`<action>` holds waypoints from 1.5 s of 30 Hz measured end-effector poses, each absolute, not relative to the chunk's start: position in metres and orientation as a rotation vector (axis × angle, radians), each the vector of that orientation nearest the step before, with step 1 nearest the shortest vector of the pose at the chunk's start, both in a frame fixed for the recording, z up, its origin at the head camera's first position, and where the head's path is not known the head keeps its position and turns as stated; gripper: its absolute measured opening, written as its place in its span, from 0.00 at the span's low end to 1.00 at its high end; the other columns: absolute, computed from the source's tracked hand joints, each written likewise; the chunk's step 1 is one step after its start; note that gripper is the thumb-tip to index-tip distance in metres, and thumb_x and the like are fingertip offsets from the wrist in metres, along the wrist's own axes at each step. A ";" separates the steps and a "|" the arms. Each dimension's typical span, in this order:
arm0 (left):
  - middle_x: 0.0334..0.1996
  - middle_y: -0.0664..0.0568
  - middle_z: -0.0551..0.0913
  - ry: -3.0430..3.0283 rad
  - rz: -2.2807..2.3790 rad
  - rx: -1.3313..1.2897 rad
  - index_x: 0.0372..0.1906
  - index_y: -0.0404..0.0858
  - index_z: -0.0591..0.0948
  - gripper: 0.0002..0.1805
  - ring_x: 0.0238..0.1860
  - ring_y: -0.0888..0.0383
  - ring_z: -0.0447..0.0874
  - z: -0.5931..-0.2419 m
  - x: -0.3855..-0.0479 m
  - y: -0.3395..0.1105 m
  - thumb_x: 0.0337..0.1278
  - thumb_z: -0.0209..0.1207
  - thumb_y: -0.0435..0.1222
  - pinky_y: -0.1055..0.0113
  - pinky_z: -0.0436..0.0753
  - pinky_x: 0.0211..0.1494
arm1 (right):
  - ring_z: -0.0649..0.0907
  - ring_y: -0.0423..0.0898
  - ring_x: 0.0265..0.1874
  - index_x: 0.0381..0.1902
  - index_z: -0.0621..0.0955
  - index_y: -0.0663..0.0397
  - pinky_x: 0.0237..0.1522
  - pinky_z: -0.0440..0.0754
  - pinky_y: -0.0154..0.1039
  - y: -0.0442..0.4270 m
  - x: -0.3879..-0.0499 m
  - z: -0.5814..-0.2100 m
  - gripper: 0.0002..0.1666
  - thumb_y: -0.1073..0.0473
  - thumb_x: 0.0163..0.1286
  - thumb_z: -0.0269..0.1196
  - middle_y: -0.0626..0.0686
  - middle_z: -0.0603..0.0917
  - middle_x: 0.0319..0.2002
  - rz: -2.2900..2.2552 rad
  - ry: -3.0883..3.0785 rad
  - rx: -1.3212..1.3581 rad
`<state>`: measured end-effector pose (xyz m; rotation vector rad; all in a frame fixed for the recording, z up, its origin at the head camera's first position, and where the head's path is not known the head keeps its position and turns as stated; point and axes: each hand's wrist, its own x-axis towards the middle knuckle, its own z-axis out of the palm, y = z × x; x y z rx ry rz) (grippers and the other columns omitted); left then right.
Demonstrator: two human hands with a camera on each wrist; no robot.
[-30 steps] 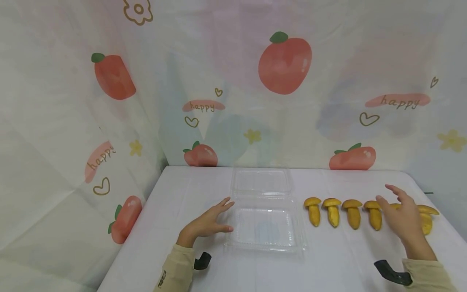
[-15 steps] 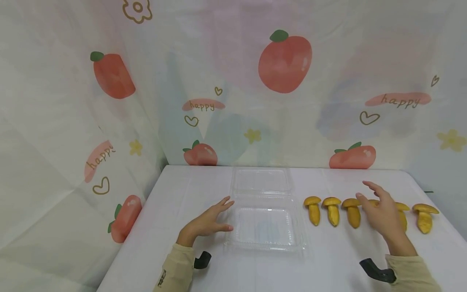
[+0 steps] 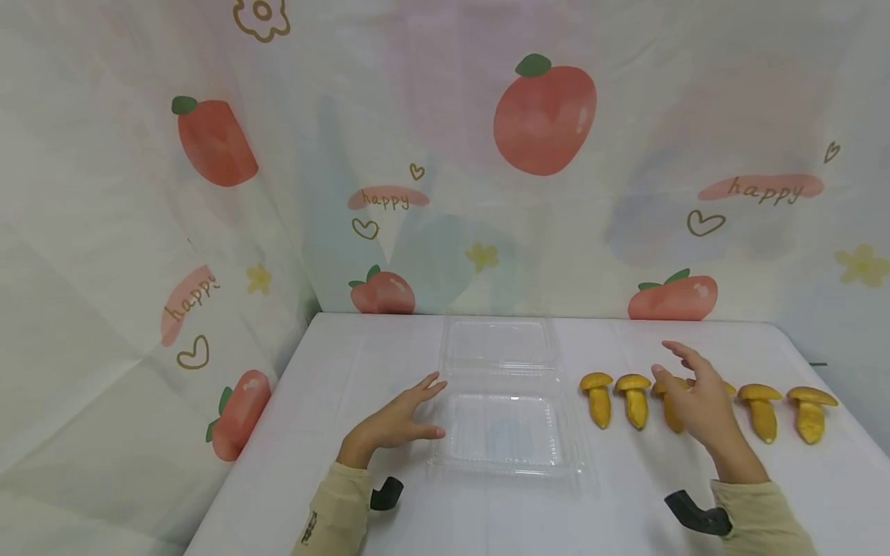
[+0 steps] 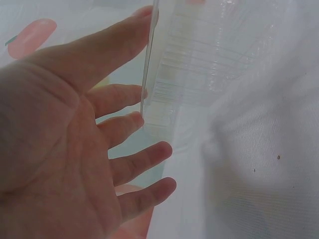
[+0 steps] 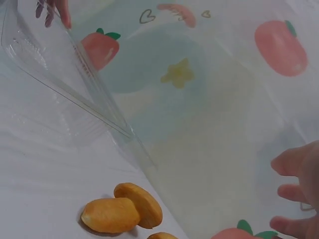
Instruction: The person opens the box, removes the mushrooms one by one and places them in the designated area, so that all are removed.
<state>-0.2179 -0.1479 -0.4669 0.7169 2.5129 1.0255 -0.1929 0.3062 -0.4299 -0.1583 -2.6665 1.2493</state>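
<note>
A hinged clear plastic box (image 3: 504,432) lies with its lid (image 3: 499,344) folded back, mid-table. My left hand (image 3: 389,425) is at its left side, fingers spread and relaxed. In the left wrist view the box's edge (image 4: 147,64) runs along the thumb and fingertips; whether they touch is unclear. To the right of the box, several yellow-brown mushrooms stretch in a row, caps away from me, including the leftmost mushroom (image 3: 596,401) and the rightmost mushroom (image 3: 810,413). Over the row's middle hovers my right hand (image 3: 705,409), fingers loose, holding nothing, partly hiding two mushrooms.
A white cloth covers the table (image 3: 514,517). Behind and to the left hang fruit-printed curtains (image 3: 445,116). Black curved pieces stick out at both cuffs, one beside the left sleeve (image 3: 337,502) and one beside the right sleeve (image 3: 758,517).
My right hand has moved left along the mushroom row, uncovering mushrooms at the right end. The left hand, the box and the mushrooms stay in place.
</note>
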 end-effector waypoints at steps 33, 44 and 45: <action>0.82 0.40 0.50 2.535 0.985 0.740 0.79 0.37 0.59 0.46 0.81 0.37 0.50 -0.464 -0.215 -0.146 0.62 0.68 0.43 0.37 0.58 0.78 | 0.65 0.74 0.66 0.72 0.67 0.66 0.58 0.67 0.78 0.265 -0.181 -0.434 0.32 0.57 0.77 0.59 0.75 0.66 0.70 1.218 -2.599 0.192; 0.82 0.38 0.50 2.521 1.024 0.753 0.79 0.34 0.59 0.45 0.81 0.36 0.50 -0.462 -0.215 -0.146 0.63 0.67 0.41 0.35 0.58 0.78 | 0.69 0.73 0.65 0.68 0.72 0.65 0.57 0.70 0.75 0.255 -0.180 -0.432 0.29 0.59 0.73 0.62 0.74 0.71 0.67 1.134 -2.579 0.254; 0.82 0.38 0.49 2.520 1.025 0.756 0.79 0.34 0.58 0.45 0.81 0.36 0.50 -0.462 -0.215 -0.146 0.63 0.67 0.41 0.35 0.58 0.78 | 0.69 0.73 0.66 0.67 0.72 0.64 0.57 0.70 0.76 0.255 -0.180 -0.432 0.29 0.59 0.73 0.62 0.74 0.71 0.67 1.134 -2.575 0.264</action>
